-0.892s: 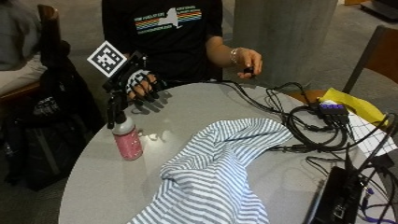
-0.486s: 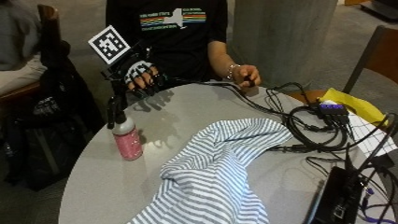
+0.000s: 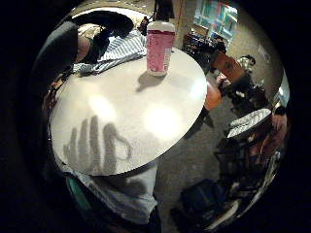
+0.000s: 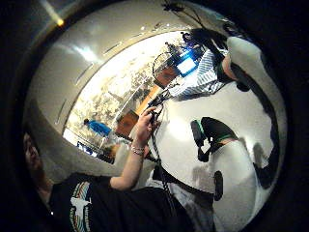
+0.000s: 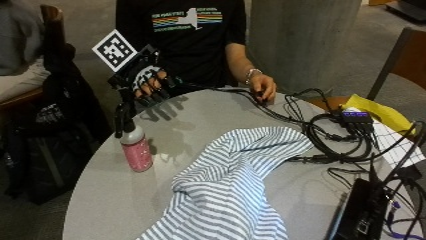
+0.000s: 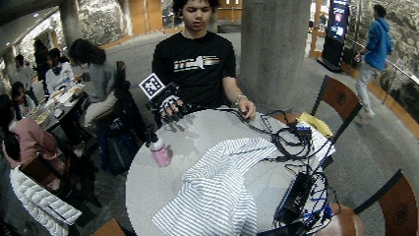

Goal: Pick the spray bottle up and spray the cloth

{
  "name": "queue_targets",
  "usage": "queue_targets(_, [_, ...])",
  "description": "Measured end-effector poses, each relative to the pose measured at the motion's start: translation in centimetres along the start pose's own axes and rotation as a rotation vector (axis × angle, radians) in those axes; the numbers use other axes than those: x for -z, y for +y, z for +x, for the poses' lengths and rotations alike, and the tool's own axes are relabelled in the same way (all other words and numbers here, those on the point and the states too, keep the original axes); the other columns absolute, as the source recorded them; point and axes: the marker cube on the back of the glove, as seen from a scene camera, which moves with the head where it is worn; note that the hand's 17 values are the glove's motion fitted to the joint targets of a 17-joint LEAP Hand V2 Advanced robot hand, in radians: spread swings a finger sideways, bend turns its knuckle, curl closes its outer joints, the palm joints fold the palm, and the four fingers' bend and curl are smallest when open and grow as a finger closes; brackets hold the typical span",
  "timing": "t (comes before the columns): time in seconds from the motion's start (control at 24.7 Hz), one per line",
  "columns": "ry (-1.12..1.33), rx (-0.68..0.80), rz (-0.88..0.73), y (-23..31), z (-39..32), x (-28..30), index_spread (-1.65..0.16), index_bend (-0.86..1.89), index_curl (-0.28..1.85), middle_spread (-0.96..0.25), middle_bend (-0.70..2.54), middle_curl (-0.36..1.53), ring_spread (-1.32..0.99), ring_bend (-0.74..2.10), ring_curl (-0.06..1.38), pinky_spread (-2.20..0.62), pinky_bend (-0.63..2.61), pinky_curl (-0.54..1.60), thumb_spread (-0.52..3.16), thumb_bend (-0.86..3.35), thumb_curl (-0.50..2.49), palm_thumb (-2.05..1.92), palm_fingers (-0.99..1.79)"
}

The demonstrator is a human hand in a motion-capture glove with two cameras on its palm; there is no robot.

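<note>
Outside view: our gloved right hand (image 5: 148, 85) hovers over the table (image 5: 200, 112) edge near the person's chest, fingers spread and relaxed, holding nothing. The spray bottle (image 5: 135, 148) stands upright near the table's rim, apart from the hand, with the striped cloth (image 5: 233, 185) bunched just beside it.

Wide outside view: same layout, bottle (image 6: 159, 152) close to the edge.

Little-finger palm view: bottle (image 3: 159, 46) stands well off, and the hand's spread-finger shadow falls on bare tabletop.

Risk, we reckon: a sloppy reach could knock that tall bottle over the rim.

Versus 0.9 s ago, the hand's lifted and drifted back from the bottle.
</note>
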Motion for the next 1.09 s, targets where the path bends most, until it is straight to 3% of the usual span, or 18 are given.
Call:
queue_targets(0.32, [-0.389, -0.125, 0.129, 0.2, 2.0, 0.5, -0.29, 0.08, 0.27, -0.02, 0.31, 0.31, -0.04, 0.34, 0.31, 0.11, 0.32, 0.30, 0.96, 0.19, 0.32, 0.76, 0.83])
queue_targets(0.57, [-0.641, -0.084, 0.157, 2.1, 3.7, 1.3, -0.31, 0.07, 0.24, -0.01, 0.28, 0.33, -0.03, 0.37, 0.32, 0.12, 0.37, 0.33, 0.99, 0.14, 0.33, 0.77, 0.79])
queue_targets(0.73, [-0.651, -0.222, 0.331, 0.9, 4.0, 1.2, -0.31, 0.07, 0.22, 0.00, 0.27, 0.34, -0.02, 0.40, 0.33, 0.12, 0.39, 0.33, 0.99, 0.11, 0.34, 0.78, 0.80])
queue_targets(1.09, [-0.540, -0.277, 0.354, -2.1, 6.6, -0.1, -0.31, 0.09, 0.21, 0.00, 0.26, 0.36, -0.01, 0.41, 0.35, 0.13, 0.42, 0.35, 0.99, 0.05, 0.35, 0.80, 0.77])
